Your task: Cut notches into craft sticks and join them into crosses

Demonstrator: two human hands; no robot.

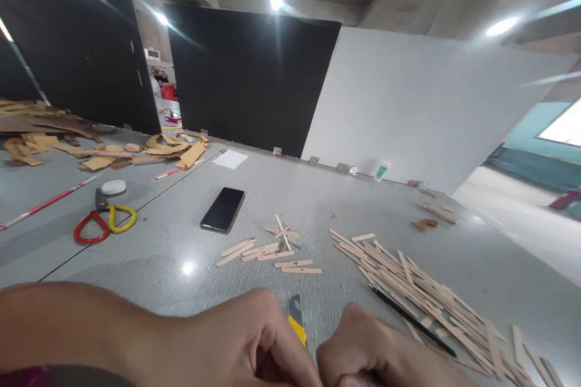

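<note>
At the bottom edge, my left hand [236,341] is curled into a closed grip, and a yellow utility knife [296,321] with a grey tip pokes up just right of it, between the two hands. My right hand [367,351] is also closed, close against the left; what it grips is hidden. Which hand holds the knife I cannot make out. Several short wooden craft sticks [267,251] lie on the grey table [172,254] just beyond the hands. A larger heap of wooden sticks [422,290] spreads to the right, with a thin black pencil [411,320] lying along it.
A black phone [223,209] lies face up past the sticks. Red-and-yellow-handled scissors [103,221] and a small white object [113,187] sit at the left. Cardboard scraps [91,148] pile at the far left. A white paper [230,159] lies near black partitions [249,78].
</note>
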